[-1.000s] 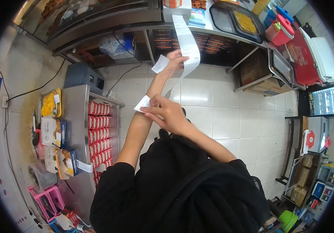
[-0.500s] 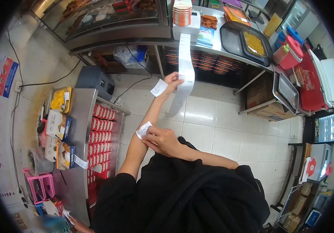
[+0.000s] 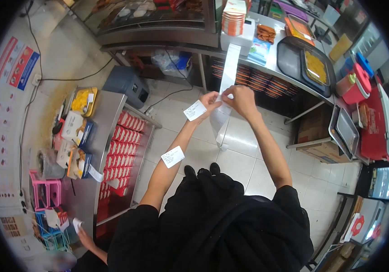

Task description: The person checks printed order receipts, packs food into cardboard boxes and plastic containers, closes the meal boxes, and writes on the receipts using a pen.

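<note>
A long white paper strip [image 3: 229,72] hangs from a white printer [image 3: 236,40] on the steel counter [image 3: 273,68] and drops toward the floor. My left hand [image 3: 211,100] pinches the strip, with a small white label [image 3: 195,110] stuck near its fingers. My right hand [image 3: 240,99] grips the same strip right beside it. A second white label [image 3: 172,157] sticks to my left forearm. Both arms reach forward in black sleeves.
A steel table [image 3: 99,136] at left carries boxes, a yellow tray [image 3: 83,100] and rows of red-and-white cartons [image 3: 123,154]. Dark trays [image 3: 305,61] lie on the counter, red containers [image 3: 355,84] at right. Another person's hand [image 3: 85,238] shows bottom left. White tiled floor lies between.
My right hand left my left forearm, leaving the label stuck there, and rose to grip the strip beside my left hand. The view tilted upward.
</note>
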The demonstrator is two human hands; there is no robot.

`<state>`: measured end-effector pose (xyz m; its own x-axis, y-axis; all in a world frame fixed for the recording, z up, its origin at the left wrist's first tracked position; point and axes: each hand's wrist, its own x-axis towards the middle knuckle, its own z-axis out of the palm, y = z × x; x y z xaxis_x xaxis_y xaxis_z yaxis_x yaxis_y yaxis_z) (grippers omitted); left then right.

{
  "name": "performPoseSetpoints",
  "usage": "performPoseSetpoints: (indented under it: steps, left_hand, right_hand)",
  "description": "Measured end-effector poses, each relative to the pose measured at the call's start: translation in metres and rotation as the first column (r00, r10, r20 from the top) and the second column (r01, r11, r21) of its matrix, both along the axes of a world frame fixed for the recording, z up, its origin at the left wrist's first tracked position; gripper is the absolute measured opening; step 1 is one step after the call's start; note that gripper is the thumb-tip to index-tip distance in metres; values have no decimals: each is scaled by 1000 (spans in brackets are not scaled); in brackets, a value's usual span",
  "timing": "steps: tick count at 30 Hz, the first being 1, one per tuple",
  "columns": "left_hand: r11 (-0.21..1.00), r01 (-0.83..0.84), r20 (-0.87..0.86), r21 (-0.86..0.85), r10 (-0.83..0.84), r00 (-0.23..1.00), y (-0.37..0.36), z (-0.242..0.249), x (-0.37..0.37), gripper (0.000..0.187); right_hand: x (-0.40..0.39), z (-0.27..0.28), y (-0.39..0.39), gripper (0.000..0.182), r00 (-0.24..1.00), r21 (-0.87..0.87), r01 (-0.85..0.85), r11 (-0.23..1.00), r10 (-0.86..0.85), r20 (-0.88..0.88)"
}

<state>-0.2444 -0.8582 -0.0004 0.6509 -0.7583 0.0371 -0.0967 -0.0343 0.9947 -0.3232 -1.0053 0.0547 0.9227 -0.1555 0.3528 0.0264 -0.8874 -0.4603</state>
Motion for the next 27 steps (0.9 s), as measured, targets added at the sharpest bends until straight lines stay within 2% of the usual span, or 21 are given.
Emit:
performPoseSetpoints:
  steps: [3, 4, 7, 9, 10, 11, 12, 13, 14, 15, 16, 17, 18, 20, 21, 22, 24, 25, 26, 27]
  left_hand:
    - [994, -33, 154, 107, 16, 988, 1, 10, -4, 24]
    - [992, -37, 143, 119, 20, 990, 2, 7, -4, 24]
    - [989, -42, 79, 142, 31, 996, 4, -8, -2, 27]
    - [995, -81, 121, 54, 74, 990, 5, -21, 1, 28]
    - [994, -105, 133, 8, 103, 986, 5, -26, -1, 28]
    - [995, -101, 70, -17, 102, 992, 3, -32, 0, 29]
    - [1000, -1, -7, 9, 1, 1000, 3, -38, 6, 32]
    - [996, 87, -84, 26, -84, 993, 6, -44, 13, 36]
    - [997, -67, -22, -29, 66, 998, 6, -58, 7, 40]
    - [966, -240, 29, -93, 243, 970, 12, -69, -7, 43]
    - [970, -239, -37, -34, 238, 971, 32, -36, -16, 47]
    - [972, -235, -103, 26, 237, 966, 52, 1, -26, 51]
    - [972, -235, -178, 13, 234, 956, 74, 25, -32, 52]
    - [980, -193, -301, -52, 169, 938, 110, 58, -31, 55]
    - [983, -149, -355, -106, 103, 929, 126, 63, -29, 57]
    - [934, -323, -396, -151, 242, 886, 137, 54, -33, 52]
    - [744, -623, -493, -243, 458, 740, 174, 24, -24, 45]
    - [746, -654, -451, -125, 545, 707, 212, 26, -24, 49]
    - [724, -676, -428, -135, 573, 699, 247, 33, -25, 48]
    - [705, -695, -403, -144, 600, 692, 280, 42, -30, 48]
  right_hand:
    - [7, 6, -2, 15, 992, -59, -107, 993, 102, -77]
    - [9, 9, -2, 15, 986, -91, -144, 985, 135, -101]
    - [11, 4, -9, 15, 978, -18, -177, 984, 174, -113]
    - [15, -5, -8, 12, 973, 52, -201, 978, 206, -105]
    - [15, -8, -10, 11, 977, 31, -174, 984, 176, -119]
    - [14, -7, -10, 11, 986, 10, -161, 987, 161, -45]
    - [18, -18, -18, 15, 994, 61, -50, 997, 56, -94]
    - [16, -19, -25, 18, 991, 193, 130, 973, -130, -11]
    - [15, -21, -31, 18, 905, 304, 343, 889, -399, 148]
    - [7, -6, -29, 18, 776, 442, 386, 809, -544, 318]
    - [7, -2, -24, 20, 650, 474, 489, 733, -668, 362]
    - [12, -5, -16, 17, 661, 392, 457, 798, -600, 450]
    - [14, 2, 19, 21, 735, 279, 385, 880, -475, 484]
    - [20, -3, 91, 17, 895, -69, 146, 987, -102, 434]
    - [26, -8, 131, 15, 914, 3, -33, 999, 29, 404]
    - [25, -15, 161, 14, 913, 73, -193, 978, 152, 378]
    - [47, -15, 214, 14, 907, 35, -337, 941, 315, 281]
    - [56, 0, 236, 17, 872, 81, -486, 870, 476, 114]
    - [77, -7, 249, 16, 792, 282, -599, 749, 606, 73]
    - [84, 5, 274, 14, 784, 355, -605, 712, 612, 107]
